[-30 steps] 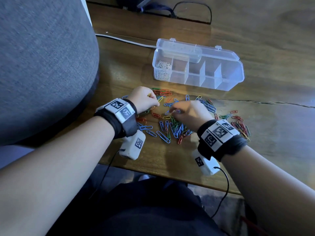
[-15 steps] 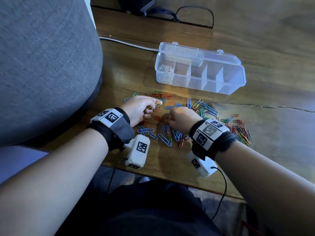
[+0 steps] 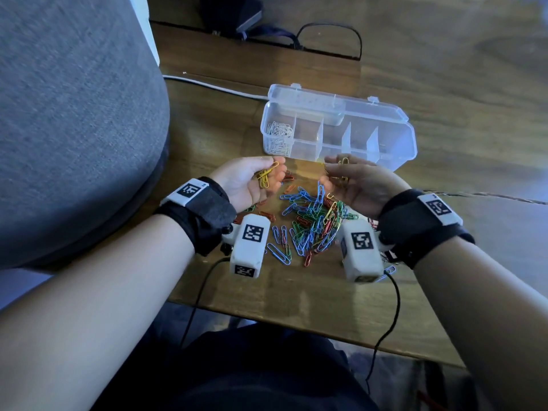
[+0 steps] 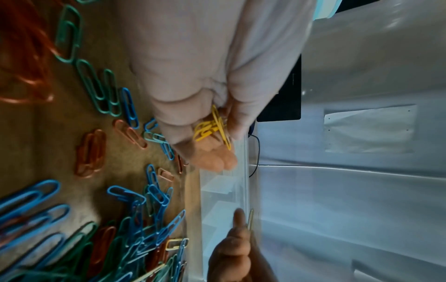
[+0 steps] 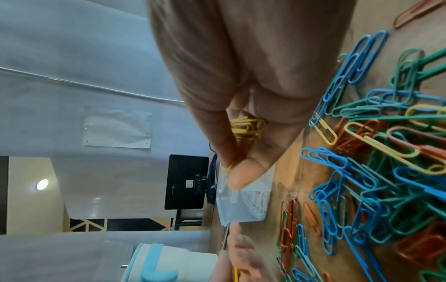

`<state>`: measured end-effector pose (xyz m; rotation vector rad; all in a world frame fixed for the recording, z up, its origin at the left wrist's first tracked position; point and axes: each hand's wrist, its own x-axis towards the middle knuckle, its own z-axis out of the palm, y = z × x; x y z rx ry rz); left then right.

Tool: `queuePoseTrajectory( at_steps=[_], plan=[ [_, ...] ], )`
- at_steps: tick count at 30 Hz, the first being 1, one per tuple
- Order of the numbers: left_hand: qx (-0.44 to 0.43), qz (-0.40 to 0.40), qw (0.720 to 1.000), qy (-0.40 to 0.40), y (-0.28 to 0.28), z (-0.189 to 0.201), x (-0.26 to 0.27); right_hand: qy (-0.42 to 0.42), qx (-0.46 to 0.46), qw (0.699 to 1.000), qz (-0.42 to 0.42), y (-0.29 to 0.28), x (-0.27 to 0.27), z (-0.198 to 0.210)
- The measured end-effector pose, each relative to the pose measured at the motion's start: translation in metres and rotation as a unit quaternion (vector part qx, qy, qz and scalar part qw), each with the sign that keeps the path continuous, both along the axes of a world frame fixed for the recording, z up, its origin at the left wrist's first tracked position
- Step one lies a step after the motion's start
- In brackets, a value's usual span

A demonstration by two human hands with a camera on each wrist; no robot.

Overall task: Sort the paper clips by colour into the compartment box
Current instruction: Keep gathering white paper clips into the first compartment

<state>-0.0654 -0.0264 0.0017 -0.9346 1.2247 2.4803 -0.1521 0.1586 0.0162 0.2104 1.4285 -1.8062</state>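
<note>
A clear compartment box [image 3: 397,149] stands open at the back of the table, with white clips [image 3: 278,134] in its leftmost compartment; the other compartments look empty. A mixed pile of blue, green, red and yellow paper clips [image 3: 308,223] lies in front of it. My left hand [image 3: 252,179], raised and turned palm inward, holds a bunch of yellow clips [image 3: 265,176], also seen in the left wrist view as yellow clips [image 4: 212,129]. My right hand [image 3: 353,185] faces it and pinches more yellow clips [image 5: 246,127] between thumb and fingers [image 5: 241,177], just in front of the box.
A grey upholstered seat [image 3: 74,114] fills the left side. A white cable [image 3: 213,86] runs behind the box, and a black cable loop [image 3: 329,37] and dark device [image 3: 231,16] lie at the back. The table's front edge [image 3: 296,321] is near my lap.
Both hands have lifted off the clip pile and turned palm to palm near the box, each now holding yellow clips. The camera view has also shifted.
</note>
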Motion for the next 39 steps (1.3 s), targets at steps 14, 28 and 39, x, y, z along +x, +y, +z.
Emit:
queuePoseTrajectory(
  at_steps=[14,28,39],
  plan=[
    [0.017,0.012,0.999,0.031,-0.014,0.03,-0.051,-0.068,-0.031,0.997,-0.032,-0.005,-0.049,0.029],
    [-0.222,-0.056,0.973,0.032,0.001,0.038,-0.089,0.041,0.06,0.997,0.022,-0.025,-0.065,0.033],
    [-0.585,-0.405,0.696,0.097,0.069,-0.001,-0.026,0.421,0.446,0.763,0.205,0.026,-0.013,-0.025]
  ],
)
